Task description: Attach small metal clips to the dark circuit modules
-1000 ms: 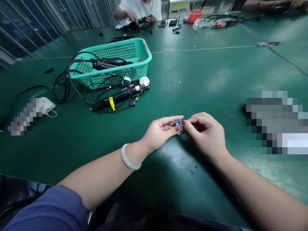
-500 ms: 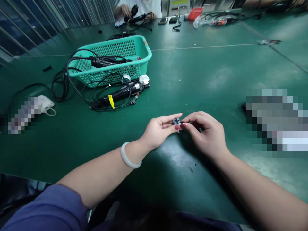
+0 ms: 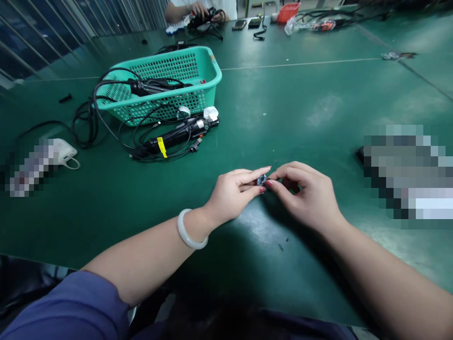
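Your left hand (image 3: 230, 193) grasps a small blue-grey part (image 3: 261, 180) between the thumb below and the fingers above, with its openwork face partly showing. Your right hand (image 3: 306, 193) has its thumb and forefinger drawn together at the part's right edge; you cannot tell from this view whether they grip the part itself or something smaller. The part sits between your two hands, over the green tabletop (image 3: 269, 137). You wear a pale bangle (image 3: 181, 229) on your left wrist.

Beyond your left hand, a black handheld device (image 3: 177, 135) with a yellow label (image 3: 162, 147) lies in front of a turquoise perforated basket (image 3: 210, 89), a USB plug (image 3: 195, 144) beside it. Inside the basket is another black device (image 3: 145, 88), and black cables (image 3: 92, 127) loop over the left end. Far to your left lies a white object with a loop (image 3: 66, 151), partly pixelated; to your right is a dark-edged object (image 3: 406, 165), also pixelated. Across the table, a co-worker's hand (image 3: 200, 9) is on dark equipment.
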Motion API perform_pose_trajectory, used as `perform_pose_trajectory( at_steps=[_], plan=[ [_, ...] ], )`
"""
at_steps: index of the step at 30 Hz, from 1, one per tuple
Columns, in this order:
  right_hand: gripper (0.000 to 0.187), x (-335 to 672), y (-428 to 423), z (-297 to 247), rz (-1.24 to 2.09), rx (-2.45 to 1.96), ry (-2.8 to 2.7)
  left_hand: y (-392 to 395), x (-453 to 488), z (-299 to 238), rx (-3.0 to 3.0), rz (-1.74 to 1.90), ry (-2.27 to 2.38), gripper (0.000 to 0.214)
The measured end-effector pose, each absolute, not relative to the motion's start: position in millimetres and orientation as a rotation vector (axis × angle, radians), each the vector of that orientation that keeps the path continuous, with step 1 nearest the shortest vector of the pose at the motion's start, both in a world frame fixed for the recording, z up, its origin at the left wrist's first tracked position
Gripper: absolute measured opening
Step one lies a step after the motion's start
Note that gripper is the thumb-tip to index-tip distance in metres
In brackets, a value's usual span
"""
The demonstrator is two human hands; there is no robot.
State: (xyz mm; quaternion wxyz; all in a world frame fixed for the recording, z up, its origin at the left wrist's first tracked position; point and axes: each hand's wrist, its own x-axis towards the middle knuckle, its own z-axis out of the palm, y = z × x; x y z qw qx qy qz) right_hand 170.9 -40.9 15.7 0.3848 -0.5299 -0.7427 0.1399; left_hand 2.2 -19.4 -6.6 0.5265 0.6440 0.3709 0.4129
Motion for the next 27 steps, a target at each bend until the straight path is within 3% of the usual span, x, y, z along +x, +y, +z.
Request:
perform_pose_trajectory(
  at_steps=[17, 27],
  plan=[
    [0.007, 177.1, -37.4, 15.4, 0.474, -1.378, -1.892, -23.0, 2.8, -1.9, 1.509, 0.937, 0.929, 0.039],
    [0.016, 172.6, -33.5, 10.8, 0.927, -1.367, -1.531, -23.0, 7.6, 5.1, 1.269, 0.951, 0.890, 0.029]
  ],
)
